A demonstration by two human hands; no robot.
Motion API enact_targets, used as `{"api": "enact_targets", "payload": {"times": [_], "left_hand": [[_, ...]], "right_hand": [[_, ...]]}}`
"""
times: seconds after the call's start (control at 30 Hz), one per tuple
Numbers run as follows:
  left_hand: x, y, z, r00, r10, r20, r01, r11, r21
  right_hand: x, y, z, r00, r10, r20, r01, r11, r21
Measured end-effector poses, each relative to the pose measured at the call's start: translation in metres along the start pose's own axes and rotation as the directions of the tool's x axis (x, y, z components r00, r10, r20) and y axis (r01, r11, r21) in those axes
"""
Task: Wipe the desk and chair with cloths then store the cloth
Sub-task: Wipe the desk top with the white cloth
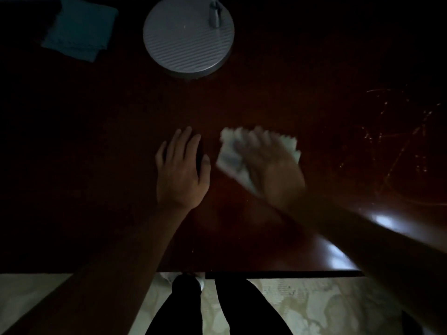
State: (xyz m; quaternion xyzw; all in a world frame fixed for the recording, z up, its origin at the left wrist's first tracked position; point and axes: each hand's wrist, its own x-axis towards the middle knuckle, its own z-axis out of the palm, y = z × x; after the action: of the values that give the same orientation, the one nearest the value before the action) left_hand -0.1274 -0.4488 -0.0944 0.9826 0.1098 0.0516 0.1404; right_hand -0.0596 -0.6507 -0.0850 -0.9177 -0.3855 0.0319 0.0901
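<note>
From the head view, a dark reddish-brown table (278, 97) fills most of the frame, seen from above in dim light. The right hand (268, 165) lies flat on a white cloth (232, 158), fingers straight and slightly spread, pressing it onto the table near the middle; the hand is blurred. The cloth is crumpled, with a jagged far edge showing beyond the fingertips and its near corner tucked under the palm; its long axis runs roughly from the near left to the far right. The left hand (181, 170) rests palm down on the bare table just beside the cloth, fingers straight and close together, thumb held out toward the cloth, not touching it.

At the far left corner lies a folded teal cloth (79, 27), flat, well apart from both hands. Near it, at the far edge, stands a round grey ribbed lamp base (186, 37) with a short metal stem (214, 14) rising from its right side. Fine pale scratches (399, 131) mark the right part of the table. Below the near edge are a pale patterned floor (326, 305) and the person's dark trouser legs (242, 308).
</note>
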Motion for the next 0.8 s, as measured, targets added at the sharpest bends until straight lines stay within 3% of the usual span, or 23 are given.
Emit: {"api": "enact_targets", "payload": {"times": [0.13,0.3,0.33,0.43,0.5,0.57,0.6,0.67,0.73,0.8], "left_hand": [[0.001,0.0,0.002,1.0,-0.007,-0.001,0.007,1.0,0.002],[0.0,0.001,0.003,1.0,-0.006,-0.03,0.006,1.0,0.007],[0.0,0.001,0.003,0.999,-0.009,-0.033,0.009,1.0,0.002],[0.0,0.001,0.002,1.0,-0.011,-0.015,0.01,1.0,-0.01],[-0.001,0.001,0.001,1.0,-0.014,-0.012,0.014,1.0,-0.008],[0.0,0.002,0.001,1.0,-0.021,-0.006,0.021,1.0,-0.006],[0.0,0.002,0.001,1.0,-0.025,-0.004,0.025,1.0,-0.007],[-0.001,0.001,0.0,1.0,-0.029,-0.005,0.029,1.0,-0.011],[0.0,0.002,0.001,0.999,-0.031,-0.01,0.031,0.999,-0.016],[0.0,0.001,0.001,0.999,-0.034,-0.006,0.034,0.999,-0.015]], "right_hand": [[-0.016,-0.006,-0.002,0.989,-0.131,0.075,0.127,0.991,0.051],[0.054,0.041,-0.017,0.971,0.237,0.037,-0.237,0.971,-0.02],[0.055,0.036,-0.015,0.967,0.251,0.033,-0.25,0.968,-0.036],[0.017,-0.003,-0.001,1.0,-0.004,0.007,0.004,1.0,-0.024],[-0.023,-0.027,0.005,0.981,-0.19,0.045,0.19,0.982,0.004],[-0.031,-0.019,0.002,0.956,-0.274,0.099,0.275,0.961,0.012],[-0.021,-0.007,0.001,0.963,-0.258,0.078,0.259,0.966,0.002],[0.009,0.026,-0.005,1.0,-0.024,0.015,0.024,1.0,0.002],[0.029,0.055,-0.014,0.979,0.201,-0.032,-0.202,0.979,-0.03],[0.019,0.045,-0.007,0.974,0.223,-0.026,-0.224,0.973,-0.052]]}}
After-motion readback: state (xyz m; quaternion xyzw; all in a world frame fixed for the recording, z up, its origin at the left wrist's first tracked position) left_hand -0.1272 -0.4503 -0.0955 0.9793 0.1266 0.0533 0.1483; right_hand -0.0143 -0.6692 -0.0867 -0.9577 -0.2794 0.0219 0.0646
